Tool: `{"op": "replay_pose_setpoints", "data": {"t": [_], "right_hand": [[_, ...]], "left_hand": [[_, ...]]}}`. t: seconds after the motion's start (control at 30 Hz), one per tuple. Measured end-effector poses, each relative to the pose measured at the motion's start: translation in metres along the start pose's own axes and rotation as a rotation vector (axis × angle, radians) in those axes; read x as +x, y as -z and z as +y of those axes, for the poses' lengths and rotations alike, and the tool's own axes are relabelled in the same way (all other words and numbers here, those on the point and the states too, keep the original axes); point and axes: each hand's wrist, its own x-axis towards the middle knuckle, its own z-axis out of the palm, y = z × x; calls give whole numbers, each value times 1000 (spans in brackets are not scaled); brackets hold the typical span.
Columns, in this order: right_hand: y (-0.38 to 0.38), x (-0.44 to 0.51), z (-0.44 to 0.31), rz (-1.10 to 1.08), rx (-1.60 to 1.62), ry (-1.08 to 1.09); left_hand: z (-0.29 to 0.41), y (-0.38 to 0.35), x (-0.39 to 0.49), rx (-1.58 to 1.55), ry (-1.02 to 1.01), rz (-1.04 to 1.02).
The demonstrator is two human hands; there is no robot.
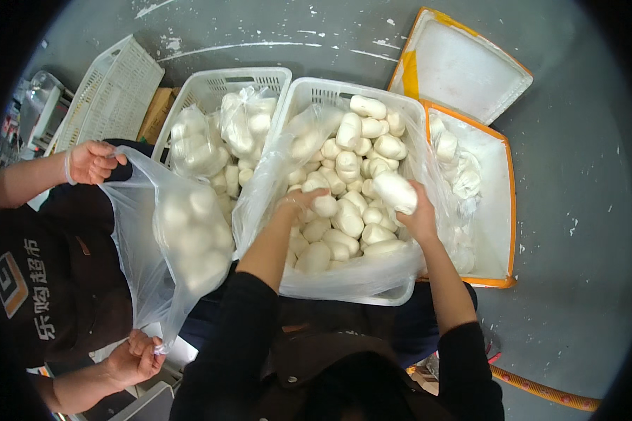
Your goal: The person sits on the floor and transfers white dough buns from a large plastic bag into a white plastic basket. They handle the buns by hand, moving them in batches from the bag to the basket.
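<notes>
A white plastic crate (397, 294) lined with a clear plastic bag (347, 279) stands before me, holding a heap of white, rounded pieces (347, 218), perhaps steamed buns or peeled vegetables. My right hand (421, 213) grips one large oblong white piece (395, 191) above the heap's right side. On the left side of the heap, my left hand (301, 200) has its fingers at a small round white piece (325, 206); whether it grips this piece is unclear.
At left, a co-worker's hands (97, 163) stretch a clear bag of white pieces (195, 231). A second crate (189, 87) holds filled bags. An orange-edged foam box (492, 210) stands right, its lid (458, 63) behind. Stacked crates (110, 94) lie far left; a hose (542, 392) crosses the floor.
</notes>
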Motion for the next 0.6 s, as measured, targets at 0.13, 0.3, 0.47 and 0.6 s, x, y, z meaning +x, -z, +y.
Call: {"op": "replay_pose_setpoints", "data": {"t": [0.13,0.3,0.47,0.6], "right_hand": [[15,-41,-15,328,267,-150],[15,-54,-21,347,404,-217],[18,-48,-37,390,913,-406],[-11,-35,-102,221,1325,-307]], "left_hand": [[-14,-51,-22,956,-224,425],[-48,-82,-33,618,-532,465],[-6,-20,-102,186,-892,390],[2,66,-260,-442,-1139,248]]}}
